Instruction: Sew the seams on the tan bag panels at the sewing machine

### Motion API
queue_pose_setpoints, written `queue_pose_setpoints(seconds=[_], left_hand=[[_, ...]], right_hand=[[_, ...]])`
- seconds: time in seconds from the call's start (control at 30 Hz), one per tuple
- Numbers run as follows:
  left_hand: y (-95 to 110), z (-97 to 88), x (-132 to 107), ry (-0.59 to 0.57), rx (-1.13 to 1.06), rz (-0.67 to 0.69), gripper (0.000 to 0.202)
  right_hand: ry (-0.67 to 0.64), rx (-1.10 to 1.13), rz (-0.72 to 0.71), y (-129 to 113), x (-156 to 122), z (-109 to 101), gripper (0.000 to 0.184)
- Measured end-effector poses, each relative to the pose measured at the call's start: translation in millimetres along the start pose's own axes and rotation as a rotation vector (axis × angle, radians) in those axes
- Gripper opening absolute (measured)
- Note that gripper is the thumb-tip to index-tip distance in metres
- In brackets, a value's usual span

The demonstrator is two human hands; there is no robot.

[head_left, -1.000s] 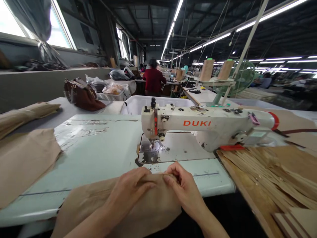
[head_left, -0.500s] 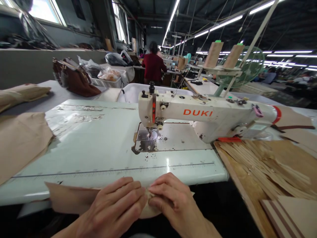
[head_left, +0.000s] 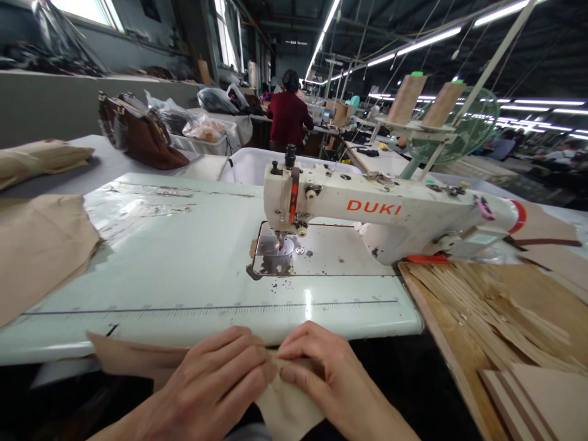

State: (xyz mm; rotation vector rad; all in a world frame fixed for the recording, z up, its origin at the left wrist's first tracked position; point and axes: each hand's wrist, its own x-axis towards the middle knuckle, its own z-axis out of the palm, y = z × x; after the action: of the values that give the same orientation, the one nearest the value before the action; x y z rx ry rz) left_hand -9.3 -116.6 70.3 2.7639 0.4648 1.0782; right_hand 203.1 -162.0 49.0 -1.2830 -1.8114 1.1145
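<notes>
Pinching the tan cloth [head_left: 285,407] at the near edge of the counter [head_left: 184,269], we have both hands side by side, fingertips almost meeting over one fold. Our left hand [head_left: 215,383] lies flat over the cloth's left part, fingers curled onto the fold; our right hand [head_left: 321,376] presses thumb and forefinger on the same fold from the other side. So both hands are closed on the cloth, close together rather than apart. The cloth hangs mostly off the counter's front edge, below and toward us, with a strip running left along the edge past our left wrist, so its long axis lies left to right, parallel to the counter front. The sewing machine [head_left: 367,214] stands straight ahead of the hands and slightly right, its needle plate [head_left: 275,254] well beyond our fingertips, across a bare stretch of counter with a printed ruler line. Both hands are about equally near the plate; the right sits a touch closer in line with it. More cloth [head_left: 41,245] lies far left, and stacked strips [head_left: 496,318] to the right.
</notes>
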Motion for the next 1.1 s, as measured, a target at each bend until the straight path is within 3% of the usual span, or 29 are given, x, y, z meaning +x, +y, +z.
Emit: queue_pose_setpoints(seconds=[0.2,0.3,0.4,0.53,0.63,0.8,0.97,1.03,1.1], left_hand=[[-2,2.8,-6,-0.011,-0.02,-0.048,0.029],[-4,12.4,-15,-0.032,-0.071,-0.062,0.026],[-7,18.3,-19,-0.043,-0.097,-0.084,0.023],[-7,17.8,-16,-0.036,-0.089,-0.093,0.026],[-5,13.3,-14,-0.061,-0.102,-0.134,0.029],[-1,9.6,-14,-0.098,-0.156,-0.214,0.032],[0,7.5,-14,-0.056,-0.276,-0.314,0.032],[-7,4.8,-15,-0.116,-0.321,-0.309,0.03],[-26,0.3,-18,-0.266,-0.356,-0.329,0.028]], right_hand=[[0.157,-0.125,-0.168,0,0,6,0.012],[0.138,-0.047,-0.088,0,2,4,0.015],[0.029,0.101,0.036,3,4,4,0.028],[-0.06,0.413,0.092,9,3,8,0.042],[-0.063,0.528,0.126,12,-1,14,0.047],[0.022,0.463,0.139,19,-3,25,0.055],[-0.045,0.342,0.094,19,2,32,0.054],[-0.066,0.325,0.074,13,4,28,0.059],[-0.029,0.311,0.048,7,4,17,0.059]])
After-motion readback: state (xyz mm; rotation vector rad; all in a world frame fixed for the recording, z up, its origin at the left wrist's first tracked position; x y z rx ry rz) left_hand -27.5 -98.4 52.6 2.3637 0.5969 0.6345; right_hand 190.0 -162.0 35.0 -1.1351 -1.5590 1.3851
